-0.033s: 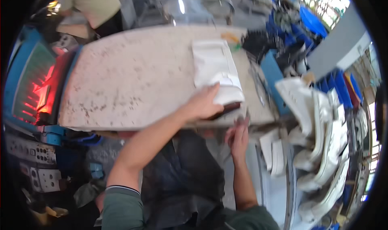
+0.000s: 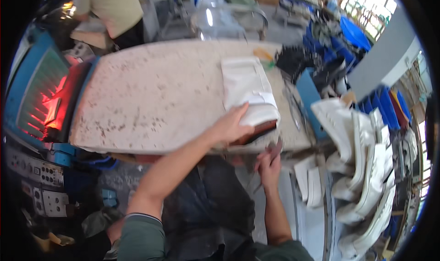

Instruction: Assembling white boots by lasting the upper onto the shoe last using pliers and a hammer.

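Observation:
A white boot upper (image 2: 243, 80) lies on the table near its right edge, shaft pointing away and toe end towards me. Along the toe end's near side shows a dark, reddish-brown underside. My left hand (image 2: 231, 125) grips this toe end, thumb and fingers pressed on the white material. Just off the table's front edge, my right hand (image 2: 268, 169) is closed around a pair of metal pliers (image 2: 276, 149). The jaws point up, a short way from the toe, and seem not to touch it. Motion blurs part of the pliers.
The pale, spotted table (image 2: 142, 96) spreads before me. A heater (image 2: 55, 107) glows red at the left. White boots (image 2: 362, 155) hang in a row at the right, beside white pieces (image 2: 308, 180). Long metal tools (image 2: 294, 107) lie by a blue bin (image 2: 310, 96). Another person (image 2: 114, 8) stands far left.
The view has tipped slightly, so the table sits lower. My right hand has turned a little, and the pliers show more clearly. My left hand keeps its hold on the boot upper.

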{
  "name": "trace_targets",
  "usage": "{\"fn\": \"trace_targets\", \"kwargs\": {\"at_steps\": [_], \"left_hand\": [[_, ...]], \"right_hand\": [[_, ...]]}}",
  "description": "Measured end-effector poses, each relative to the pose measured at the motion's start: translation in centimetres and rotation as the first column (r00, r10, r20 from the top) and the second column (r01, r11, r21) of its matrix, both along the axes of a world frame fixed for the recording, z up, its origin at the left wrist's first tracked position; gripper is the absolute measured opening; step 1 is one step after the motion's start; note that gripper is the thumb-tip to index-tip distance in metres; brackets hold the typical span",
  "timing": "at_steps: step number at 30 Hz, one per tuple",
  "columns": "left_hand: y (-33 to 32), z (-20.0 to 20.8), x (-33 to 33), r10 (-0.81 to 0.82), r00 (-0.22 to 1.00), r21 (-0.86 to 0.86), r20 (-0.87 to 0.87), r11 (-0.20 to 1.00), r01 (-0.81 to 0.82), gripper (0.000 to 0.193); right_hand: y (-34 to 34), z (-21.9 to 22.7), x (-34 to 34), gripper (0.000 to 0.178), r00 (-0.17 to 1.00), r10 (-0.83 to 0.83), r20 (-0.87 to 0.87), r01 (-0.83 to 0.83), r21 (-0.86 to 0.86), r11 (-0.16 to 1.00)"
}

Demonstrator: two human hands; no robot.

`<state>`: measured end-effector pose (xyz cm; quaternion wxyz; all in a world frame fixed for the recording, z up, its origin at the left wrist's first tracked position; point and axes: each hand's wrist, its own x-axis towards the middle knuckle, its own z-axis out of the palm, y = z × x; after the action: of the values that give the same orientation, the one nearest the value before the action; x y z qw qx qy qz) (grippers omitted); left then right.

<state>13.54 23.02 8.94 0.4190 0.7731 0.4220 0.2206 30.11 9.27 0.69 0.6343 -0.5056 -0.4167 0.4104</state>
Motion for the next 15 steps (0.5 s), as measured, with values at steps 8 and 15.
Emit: {"fn": "trace_targets", "kwargs": {"at_steps": [8, 15], "left_hand": [[-5.5, 1.4, -5.5, 0.383, 0.087, -0.369, 0.920, 0.764, 0.529, 0.062], [-3.4, -2.7, -6.9, 0.486, 0.858, -0.288, 0.165, 0.856, -0.429, 0.050]], "right_hand": [[0.8, 7.7, 1.7, 0.065, 0.646, 0.208, 0.734, -0.074, -0.211, 0.975], [7.5, 6.6, 8.6, 0.043, 0.653, -0.011, 0.757, 0.021, -0.004, 1.000]]}}
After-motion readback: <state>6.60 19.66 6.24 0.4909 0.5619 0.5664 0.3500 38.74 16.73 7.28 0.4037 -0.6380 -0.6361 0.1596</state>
